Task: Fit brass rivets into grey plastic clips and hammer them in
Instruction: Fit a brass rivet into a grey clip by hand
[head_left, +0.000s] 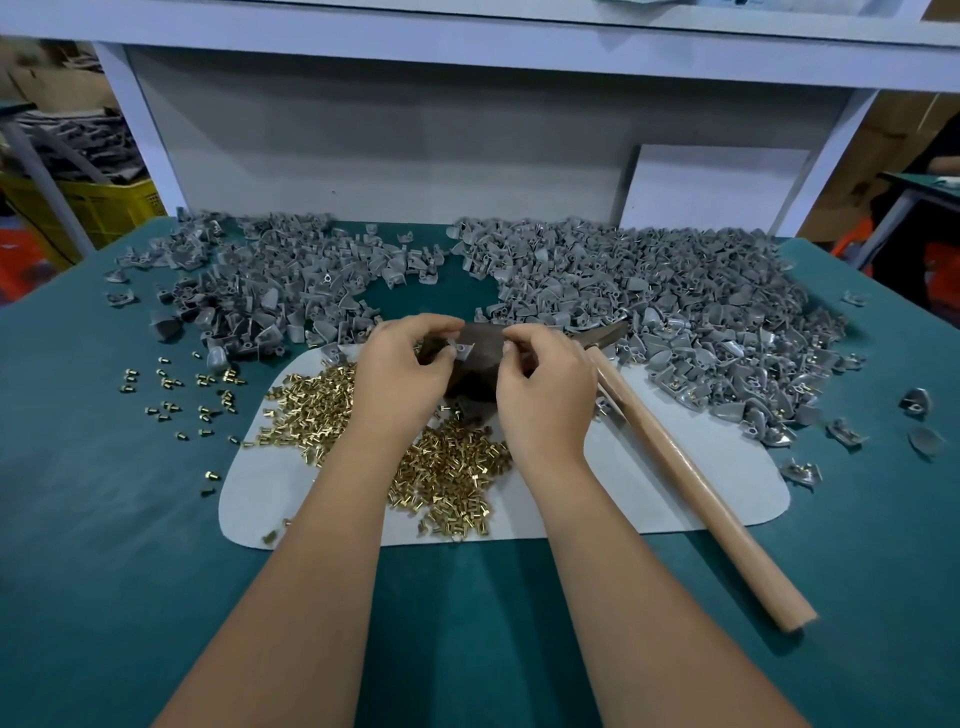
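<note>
Item: grey clip (464, 349), pinched by left hand (402, 371) over dark block (475, 364); right hand (545, 384) fingers curled, contents unseen. Rivet to be seated straight before hammer (691, 467) is taken

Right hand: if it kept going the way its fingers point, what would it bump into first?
Probably the small grey clip that the right hand and left hand are pinching over the dark block. Depth is hard to judge.

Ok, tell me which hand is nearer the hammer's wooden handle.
Right. The right hand sits just beside the wooden handle, which lies on its outer side; the left hand is further off, across the dark block.
</note>
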